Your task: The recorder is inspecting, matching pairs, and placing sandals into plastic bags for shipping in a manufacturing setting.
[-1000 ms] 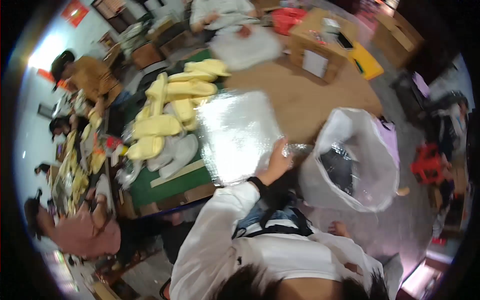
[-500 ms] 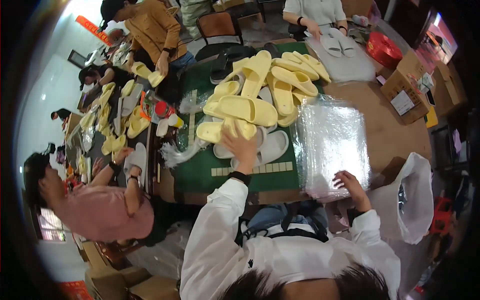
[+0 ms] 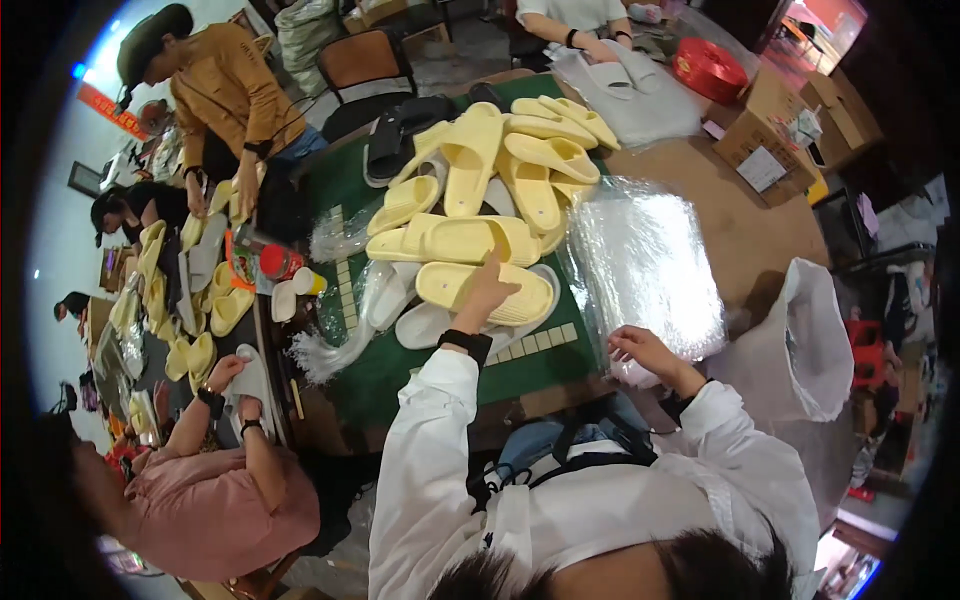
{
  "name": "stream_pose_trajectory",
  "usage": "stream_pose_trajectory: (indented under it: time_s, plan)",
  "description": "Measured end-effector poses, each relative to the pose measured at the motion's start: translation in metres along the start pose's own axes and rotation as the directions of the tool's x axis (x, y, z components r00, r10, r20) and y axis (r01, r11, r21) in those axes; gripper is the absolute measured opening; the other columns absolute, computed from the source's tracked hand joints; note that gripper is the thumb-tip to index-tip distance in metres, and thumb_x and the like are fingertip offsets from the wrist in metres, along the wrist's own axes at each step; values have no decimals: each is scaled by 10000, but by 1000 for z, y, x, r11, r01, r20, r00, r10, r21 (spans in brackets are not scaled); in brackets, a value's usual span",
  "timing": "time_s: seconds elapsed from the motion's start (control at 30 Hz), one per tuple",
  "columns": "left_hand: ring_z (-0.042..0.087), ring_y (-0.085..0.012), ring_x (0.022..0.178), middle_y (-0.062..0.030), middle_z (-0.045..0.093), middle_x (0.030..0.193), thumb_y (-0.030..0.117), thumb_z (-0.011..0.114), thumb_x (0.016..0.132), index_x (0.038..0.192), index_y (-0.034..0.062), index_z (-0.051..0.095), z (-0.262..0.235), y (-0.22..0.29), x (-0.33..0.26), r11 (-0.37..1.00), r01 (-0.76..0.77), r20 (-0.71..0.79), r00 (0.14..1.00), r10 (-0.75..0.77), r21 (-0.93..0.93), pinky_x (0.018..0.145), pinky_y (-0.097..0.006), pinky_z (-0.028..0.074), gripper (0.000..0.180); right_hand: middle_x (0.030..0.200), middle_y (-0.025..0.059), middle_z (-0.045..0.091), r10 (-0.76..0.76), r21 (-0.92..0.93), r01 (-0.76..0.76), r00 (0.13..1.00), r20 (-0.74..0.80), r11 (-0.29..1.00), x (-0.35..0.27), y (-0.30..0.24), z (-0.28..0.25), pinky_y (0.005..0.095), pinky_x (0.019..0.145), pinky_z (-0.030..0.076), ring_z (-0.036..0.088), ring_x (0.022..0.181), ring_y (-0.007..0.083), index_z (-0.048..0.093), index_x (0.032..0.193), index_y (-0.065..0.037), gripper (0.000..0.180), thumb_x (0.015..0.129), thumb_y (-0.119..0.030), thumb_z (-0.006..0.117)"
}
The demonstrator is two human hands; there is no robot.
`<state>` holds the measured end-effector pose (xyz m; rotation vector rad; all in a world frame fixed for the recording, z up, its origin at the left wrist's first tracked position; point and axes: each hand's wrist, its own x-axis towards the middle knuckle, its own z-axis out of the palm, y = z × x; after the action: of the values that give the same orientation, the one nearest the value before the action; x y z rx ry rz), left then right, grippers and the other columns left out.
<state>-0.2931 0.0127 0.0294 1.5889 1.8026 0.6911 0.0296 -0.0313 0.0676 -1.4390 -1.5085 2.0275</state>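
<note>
My left hand (image 3: 487,293) lies across the nearest yellow slipper (image 3: 531,292), index finger stretched toward the opening of another yellow slipper (image 3: 450,238) just beyond. Its other fingers are partly hidden, and I see no grip on either slipper. Grey slippers (image 3: 424,326) show beneath the nearest yellow one. Farther back rises a pile of yellow slippers (image 3: 470,150). On the right my right hand (image 3: 650,355) hovers over the near edge of a stack of clear plastic bags (image 3: 645,260), its fingers loosely bent, apart and holding nothing.
The green mat (image 3: 375,375) bears a row of pale tiles (image 3: 530,346) and a bundle of white strands (image 3: 330,350). Black slippers (image 3: 395,140) lie behind. Rightward are a white sack (image 3: 800,350), a cardboard box (image 3: 765,140) and red ribbon (image 3: 708,68). Co-workers handle slippers left and across.
The nearest yellow slipper has shifted right and toward me, turned about, with my left hand on it. My right hand has moved left along the bags. The whole view has swung.
</note>
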Motion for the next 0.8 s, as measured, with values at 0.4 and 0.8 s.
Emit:
stream_pose_trajectory:
  time_s: [0.4,0.8]
  plan:
    - [562,-133,869,-62,614,987,81,646,754,1072,-28,567,3,29,-31,811,220,309,950,-51,-542,758,-261,447,345,948,41,575,-15,-151,24,998,60,988,-34,33,-31,269,774,432,527,867,131,536,1078,-54,273,877,-239,535]
    - [559,-242,937,-107,543,1046,142,520,885,1125,40,452,159,207,-47,-94,379,390,895,-216,-921,801,-380,476,270,1276,121,414,-209,266,192,977,39,945,-61,44,-74,333,929,394,440,1124,202,219,1354,-42,767,762,-176,687]
